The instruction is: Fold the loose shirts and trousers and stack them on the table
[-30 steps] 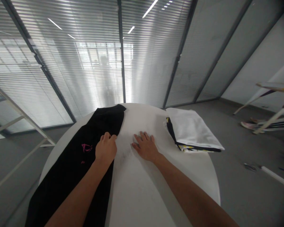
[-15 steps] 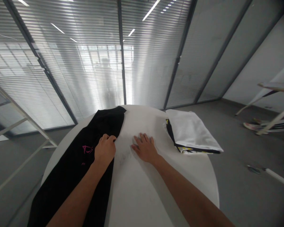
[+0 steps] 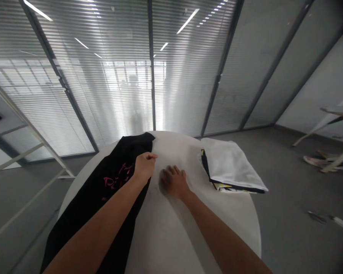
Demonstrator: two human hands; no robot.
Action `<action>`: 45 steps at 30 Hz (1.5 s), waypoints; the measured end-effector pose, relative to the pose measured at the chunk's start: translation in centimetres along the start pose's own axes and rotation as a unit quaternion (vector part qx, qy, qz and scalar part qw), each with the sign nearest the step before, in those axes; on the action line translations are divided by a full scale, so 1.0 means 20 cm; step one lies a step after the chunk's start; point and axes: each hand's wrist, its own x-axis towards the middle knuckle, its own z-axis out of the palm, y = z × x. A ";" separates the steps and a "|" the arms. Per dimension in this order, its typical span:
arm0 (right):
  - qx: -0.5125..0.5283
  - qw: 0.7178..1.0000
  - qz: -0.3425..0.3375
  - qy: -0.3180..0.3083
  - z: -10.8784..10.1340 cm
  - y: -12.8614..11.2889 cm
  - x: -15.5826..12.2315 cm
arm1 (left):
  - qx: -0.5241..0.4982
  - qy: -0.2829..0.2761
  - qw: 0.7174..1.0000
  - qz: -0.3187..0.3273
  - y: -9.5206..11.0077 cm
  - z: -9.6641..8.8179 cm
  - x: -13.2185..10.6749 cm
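A black garment (image 3: 82, 205) with pink lettering lies lengthwise along the left part of the round white table (image 3: 174, 146). My left hand (image 3: 145, 165) is above its right edge, covering part of it. The fingers are pinched, their tips reaching just past the cloth over the white tabletop; whether anything is between them is hidden. On the tabletop to the right rests my right hand (image 3: 175, 182), palm down. Its fingers are somewhat apart, with the thumb side smeared by motion, and no object shows in it.
Folded cloth (image 3: 231, 160), white on top with black and yellow layers below, sits at the table's right edge. A pale metal frame (image 3: 42, 142) stands left. Glass partitions with blinds (image 3: 125, 95) rise behind. At right are a table leg (image 3: 305, 136), shoes (image 3: 314, 161) and items on the floor.
My left hand has moved right and away from me, from on the cloth to its edge, uncovering more pink lettering. The right hand stays in place, its thumb-side fingers moving. The view has shifted slightly.
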 end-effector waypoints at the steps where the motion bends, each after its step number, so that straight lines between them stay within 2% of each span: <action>1: 0.020 1.000 0.004 0.009 -0.02 0.00 0.00 | -0.027 -0.003 1.000 -0.013 0.03 0.02 0.00; 3: 0.077 0.997 0.018 0.025 -0.06 0.02 0.01 | -0.076 -0.027 0.996 -0.036 0.09 0.05 -0.01; 5: 0.151 0.987 0.037 0.033 -0.09 0.03 0.00 | -0.101 -0.084 0.990 -0.046 0.13 0.05 -0.04; 8: 0.242 0.968 0.052 0.038 -0.13 0.02 -0.01 | -0.061 -0.181 0.981 -0.037 0.13 -0.03 -0.11; 10: 0.259 0.964 0.050 0.033 -0.15 -0.01 -0.03 | 0.039 -0.193 0.980 -0.010 0.07 -0.12 -0.15; 12: 0.247 0.968 0.048 0.009 -0.16 -0.05 -0.06 | 0.195 -0.166 0.967 0.009 -0.02 -0.23 -0.20; 14: 0.211 0.976 0.051 -0.018 -0.16 -0.09 -0.08 | 0.340 -0.148 0.929 -0.010 -0.12 -0.34 -0.26; 16: 0.166 0.984 0.055 -0.029 -0.14 -0.12 -0.09 | 0.453 -0.153 0.878 -0.021 -0.20 -0.43 -0.33; 18: 0.138 0.989 0.052 -0.027 -0.12 -0.13 -0.10 | 0.499 -0.170 0.850 -0.019 -0.25 -0.49 -0.38; 20: 0.135 0.989 0.048 -0.026 -0.11 -0.12 -0.10 | 0.488 -0.193 0.851 -0.010 -0.25 -0.50 -0.43; 22: 0.152 0.987 0.048 -0.019 -0.11 -0.09 -0.08 | 0.442 -0.221 0.869 -0.004 -0.19 -0.49 -0.46; 25: 0.218 0.974 0.060 0.015 -0.13 -0.03 -0.05 | 0.325 -0.273 0.905 0.014 -0.05 -0.40 -0.50; 28: 0.315 0.943 0.088 0.058 -0.17 0.04 -0.01 | 0.203 -0.295 0.932 0.055 0.09 -0.27 -0.55; 31: 0.400 0.902 0.133 0.087 -0.21 0.10 0.00 | 0.138 -0.312 0.937 0.080 0.16 -0.12 -0.60; 34: 0.414 0.885 0.173 0.121 -0.26 0.15 0.00 | 0.104 -0.345 0.930 0.077 0.17 -0.01 -0.64; 37: 0.389 0.889 0.201 0.132 -0.30 0.19 -0.01 | 0.080 -0.366 0.926 0.054 0.15 0.07 -0.68; 40: 0.362 0.898 0.212 0.136 -0.32 0.23 0.00 | 0.038 -0.406 0.913 0.016 0.12 0.10 -0.72; 43: 0.322 0.913 0.222 0.120 -0.31 0.27 0.00 | -0.025 -0.492 0.869 -0.046 0.13 0.09 -0.76; 45: 0.282 0.929 0.225 0.085 -0.30 0.28 0.00 | -0.041 -0.545 0.836 -0.059 0.15 0.06 -0.76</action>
